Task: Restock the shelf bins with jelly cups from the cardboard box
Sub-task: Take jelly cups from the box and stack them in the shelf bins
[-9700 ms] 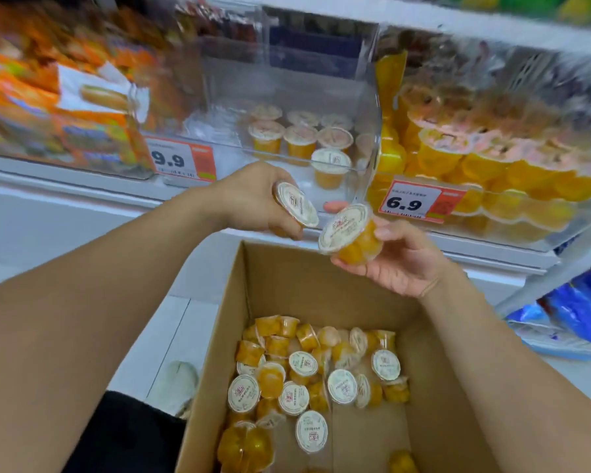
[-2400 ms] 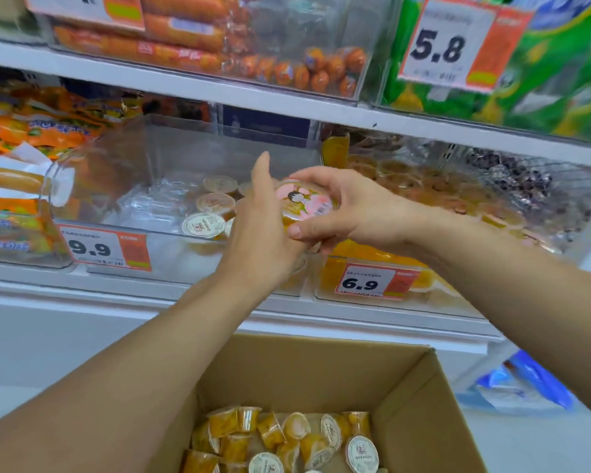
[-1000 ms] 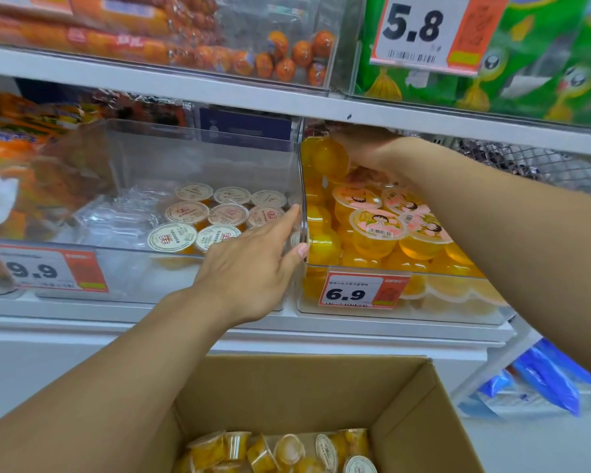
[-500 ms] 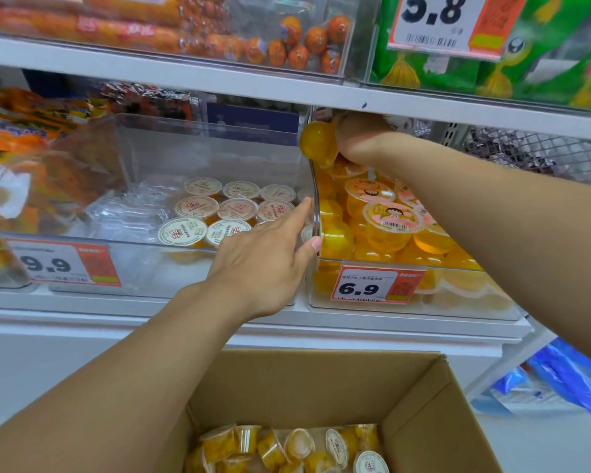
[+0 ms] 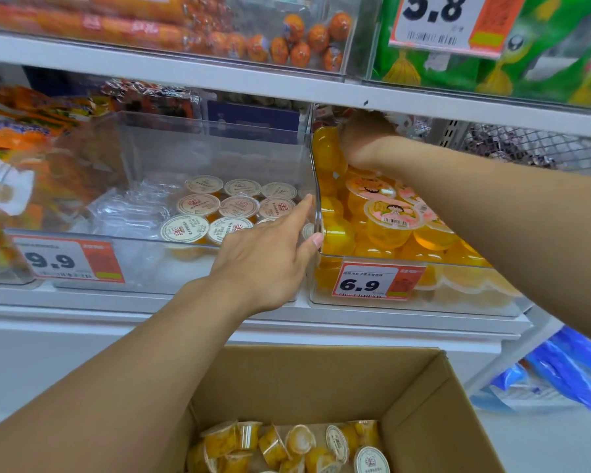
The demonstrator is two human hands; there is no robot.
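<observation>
A large jelly cup (image 5: pixel 326 150) is gripped by the right hand (image 5: pixel 365 141) above the heaped right bin (image 5: pixel 423 302), steadied by the left hand (image 5: pixel 270 257), fingers straight; a careless release could topple the pile

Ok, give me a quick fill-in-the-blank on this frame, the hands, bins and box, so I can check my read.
1. The bin that the left hand rests against carries a price tag reading ____.
2. The right hand reaches into the bin priced ____.
3. The cardboard box sits ____ the shelf.
4. The price tag on the upper shelf reads ____.

Missing words: 9.9; 6.9; below; 5.8
</observation>
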